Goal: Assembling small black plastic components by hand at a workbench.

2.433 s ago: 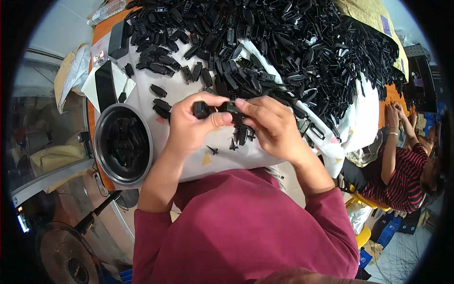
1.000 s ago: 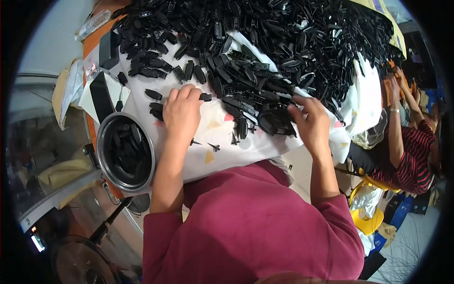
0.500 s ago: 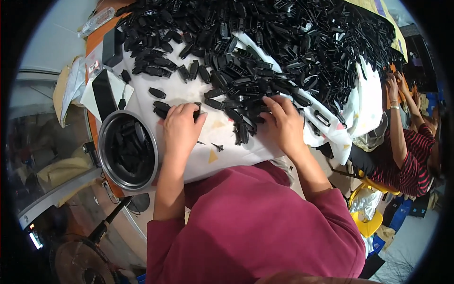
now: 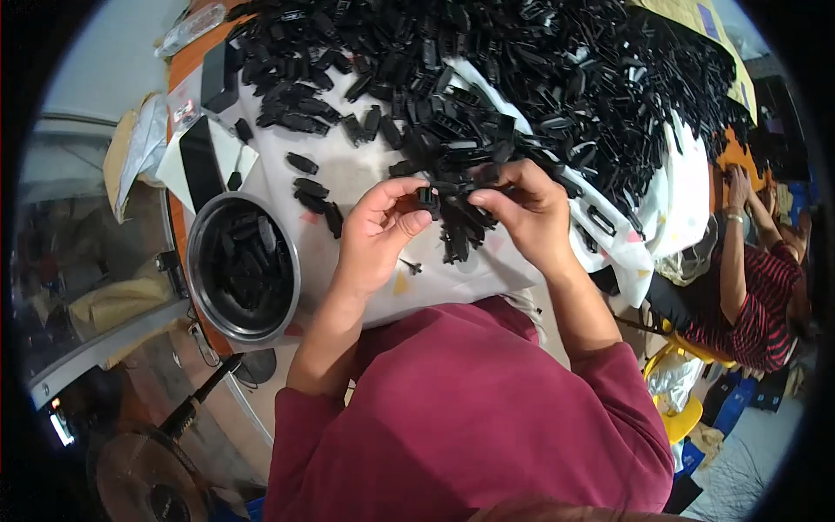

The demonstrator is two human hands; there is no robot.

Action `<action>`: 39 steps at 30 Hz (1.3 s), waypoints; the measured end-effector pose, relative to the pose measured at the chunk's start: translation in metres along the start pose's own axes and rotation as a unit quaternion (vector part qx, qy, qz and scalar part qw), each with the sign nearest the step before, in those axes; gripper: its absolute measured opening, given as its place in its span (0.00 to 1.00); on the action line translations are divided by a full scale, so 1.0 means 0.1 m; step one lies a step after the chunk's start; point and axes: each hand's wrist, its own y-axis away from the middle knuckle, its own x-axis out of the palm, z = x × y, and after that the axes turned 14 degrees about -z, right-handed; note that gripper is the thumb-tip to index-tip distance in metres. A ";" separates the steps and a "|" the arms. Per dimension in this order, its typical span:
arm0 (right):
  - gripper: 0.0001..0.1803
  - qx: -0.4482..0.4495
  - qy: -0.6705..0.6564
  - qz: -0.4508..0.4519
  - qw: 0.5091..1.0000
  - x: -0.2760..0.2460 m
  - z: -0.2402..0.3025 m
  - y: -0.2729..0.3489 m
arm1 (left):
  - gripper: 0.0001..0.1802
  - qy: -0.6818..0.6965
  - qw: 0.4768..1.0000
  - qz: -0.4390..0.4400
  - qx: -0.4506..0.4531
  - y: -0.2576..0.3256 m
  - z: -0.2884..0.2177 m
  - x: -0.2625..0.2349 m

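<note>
A small black plastic clip [image 4: 428, 198] is being pinched between the fingers of the left hand [image 4: 376, 233] and the right hand [image 4: 522, 213], near the surface's [image 4: 365, 178] front edge. It looks like an assembling step; next calls for pressing the pieces together. A metal bowl [image 4: 243, 270] of clips is sitting at the left edge, the big pile [image 4: 539, 78] behind.

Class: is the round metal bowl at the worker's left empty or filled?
Partly filled: black plastic pieces lie inside the metal bowl, below its rim.
</note>
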 end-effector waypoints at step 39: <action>0.19 -0.363 0.181 0.013 0.914 -0.10 0.21 0.18 | 0.15 -0.285 0.939 0.054 0.184 0.06 -0.31 0.15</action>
